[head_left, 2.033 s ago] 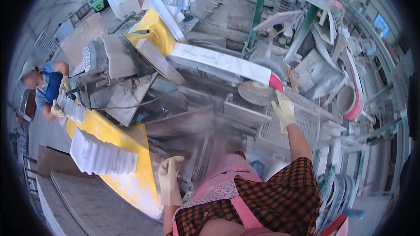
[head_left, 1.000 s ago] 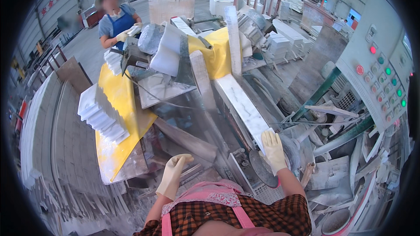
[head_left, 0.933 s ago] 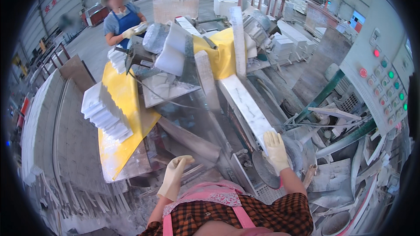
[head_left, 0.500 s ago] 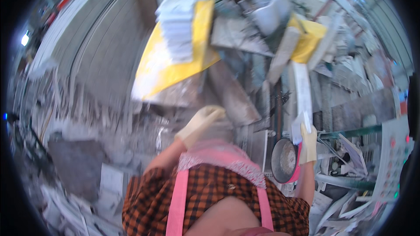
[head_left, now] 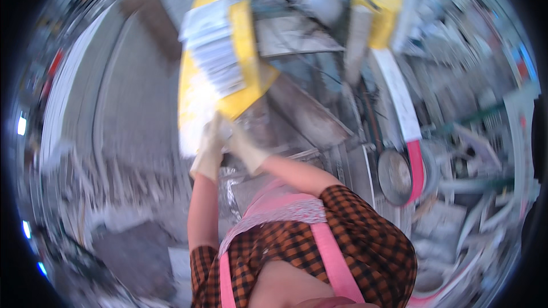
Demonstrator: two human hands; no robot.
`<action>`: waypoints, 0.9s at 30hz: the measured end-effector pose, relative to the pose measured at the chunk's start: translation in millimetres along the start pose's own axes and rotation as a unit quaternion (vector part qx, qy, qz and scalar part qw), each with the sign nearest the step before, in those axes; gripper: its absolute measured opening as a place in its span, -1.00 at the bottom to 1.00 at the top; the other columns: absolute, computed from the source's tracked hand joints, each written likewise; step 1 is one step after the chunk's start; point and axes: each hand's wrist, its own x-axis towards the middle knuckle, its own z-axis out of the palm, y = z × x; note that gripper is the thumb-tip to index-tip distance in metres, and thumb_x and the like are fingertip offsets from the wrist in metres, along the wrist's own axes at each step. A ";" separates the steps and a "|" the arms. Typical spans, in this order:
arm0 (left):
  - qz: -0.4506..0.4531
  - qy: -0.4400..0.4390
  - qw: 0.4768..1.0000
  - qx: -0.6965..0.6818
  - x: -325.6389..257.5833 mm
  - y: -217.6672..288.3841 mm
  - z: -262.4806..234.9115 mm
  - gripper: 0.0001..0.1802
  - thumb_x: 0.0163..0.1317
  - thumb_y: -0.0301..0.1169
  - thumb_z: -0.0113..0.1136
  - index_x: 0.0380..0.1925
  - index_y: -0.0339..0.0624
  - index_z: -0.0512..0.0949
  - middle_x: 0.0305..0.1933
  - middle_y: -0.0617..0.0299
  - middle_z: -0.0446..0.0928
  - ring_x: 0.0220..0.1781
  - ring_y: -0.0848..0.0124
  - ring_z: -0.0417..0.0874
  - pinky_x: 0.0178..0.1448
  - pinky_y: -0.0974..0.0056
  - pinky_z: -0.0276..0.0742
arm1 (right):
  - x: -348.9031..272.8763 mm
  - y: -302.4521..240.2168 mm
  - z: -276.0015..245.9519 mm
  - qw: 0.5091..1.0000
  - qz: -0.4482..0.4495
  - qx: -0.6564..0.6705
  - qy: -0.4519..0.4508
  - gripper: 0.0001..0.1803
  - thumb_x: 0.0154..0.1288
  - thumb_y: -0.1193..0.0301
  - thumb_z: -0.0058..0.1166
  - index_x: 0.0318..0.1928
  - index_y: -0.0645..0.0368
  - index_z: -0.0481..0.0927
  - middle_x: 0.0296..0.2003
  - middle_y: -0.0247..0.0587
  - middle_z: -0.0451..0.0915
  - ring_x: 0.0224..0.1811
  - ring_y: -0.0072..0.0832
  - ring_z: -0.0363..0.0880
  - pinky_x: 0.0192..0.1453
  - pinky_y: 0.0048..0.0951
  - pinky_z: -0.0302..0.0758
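Both my hands wear pale cream gloves and meet in front of me, at the near edge of a yellow-topped surface (head_left: 251,92) with a white worn patch. My left hand (head_left: 209,147) points forward, its fingers smeared by motion. My right hand (head_left: 246,145) reaches across from the right, its fingertips close to the left hand's. Blur hides whether anything is between them. Just beyond, a stack of white flat pieces (head_left: 212,48) stands on the yellow top.
Large grey-white panels (head_left: 137,80) stand on the left. To the right is a round pan-like dish (head_left: 395,177) with a pink band (head_left: 416,171), below a long white strip (head_left: 397,94). A brown board (head_left: 308,111) slants beyond my right forearm. Another yellow piece (head_left: 385,17) is farther right.
My right hand has left the pan and white strip on the right and come across to my left hand. My left hand has moved forward and left to the yellow surface. The view has shifted.
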 end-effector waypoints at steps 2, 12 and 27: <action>-0.034 0.036 0.996 -0.070 6.0 0.7 3.9 -0.29 0.38 -0.07 0.35 0.28 -0.42 0.40 0.10 -0.03 0.60 0.12 0.18 0.67 0.08 0.12 0.71 | -5.2 2.3 0.4 0.960 0.044 -0.274 -0.043 -0.21 0.28 0.45 0.28 0.53 -0.01 0.36 0.23 0.14 0.62 0.23 -0.09 0.64 0.31 -0.18 0.55; 0.036 0.136 0.990 0.023 20.7 -22.2 6.2 -0.38 0.36 -0.26 0.22 0.36 -0.23 0.34 0.18 0.03 0.54 0.09 0.18 0.67 -0.04 0.06 0.63 | -90.9 -51.3 -253.5 0.891 -0.140 -0.422 0.092 -0.60 0.28 0.22 0.20 0.10 0.03 0.71 -0.05 -0.10 0.67 0.00 -0.04 0.57 0.14 -0.06 0.51; 0.014 0.084 0.994 0.066 32.1 -16.6 -20.9 -0.42 0.39 -0.21 0.15 0.34 -0.22 0.37 0.21 -0.02 0.52 0.17 0.09 0.64 0.14 -0.04 0.66 | -255.8 -66.2 -524.2 0.572 0.079 -0.795 0.185 -0.12 0.11 0.24 0.41 0.45 0.14 0.37 0.51 -0.02 0.31 0.61 -0.19 0.17 0.66 -0.07 0.10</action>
